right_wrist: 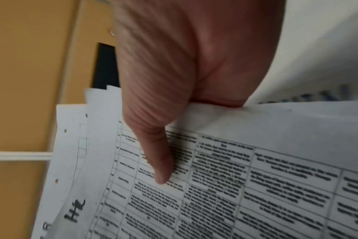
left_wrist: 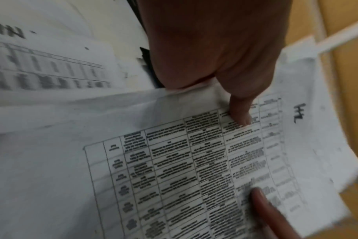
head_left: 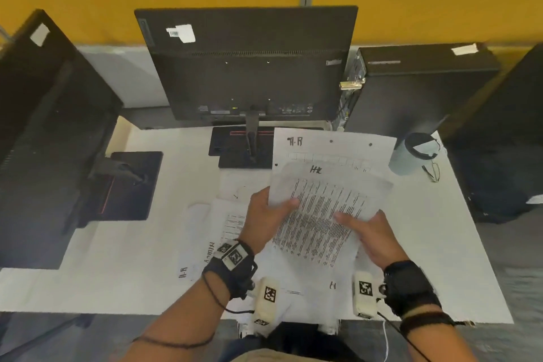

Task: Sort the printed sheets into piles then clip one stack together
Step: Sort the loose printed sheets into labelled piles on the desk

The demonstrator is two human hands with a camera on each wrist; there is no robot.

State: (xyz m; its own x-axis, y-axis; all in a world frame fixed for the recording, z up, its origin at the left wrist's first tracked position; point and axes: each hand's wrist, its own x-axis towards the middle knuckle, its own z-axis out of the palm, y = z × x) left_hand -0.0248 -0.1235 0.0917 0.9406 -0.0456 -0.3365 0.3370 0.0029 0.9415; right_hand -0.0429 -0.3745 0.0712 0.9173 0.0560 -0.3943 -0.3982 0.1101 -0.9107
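Note:
A bundle of printed sheets [head_left: 320, 214] with a dense table and a handwritten mark at the top is held up above the desk by both hands. My left hand [head_left: 266, 216] pinches its left edge, thumb on the print [left_wrist: 240, 114]. My right hand [head_left: 370, 232] pinches the right edge, thumb [right_wrist: 161, 168] lying across the table. Behind the bundle a sheet marked "H-R" [head_left: 332, 145] with punched holes shows. More printed sheets [head_left: 223, 223] lie flat on the white desk [head_left: 132, 258] to the left. No clip is visible.
A monitor back [head_left: 249, 67] with its stand stands at the desk's far middle, a second monitor [head_left: 50, 132] at the left. A black computer case [head_left: 417, 88] is at the far right. A grey lidded cup [head_left: 411, 153] stands right of the papers.

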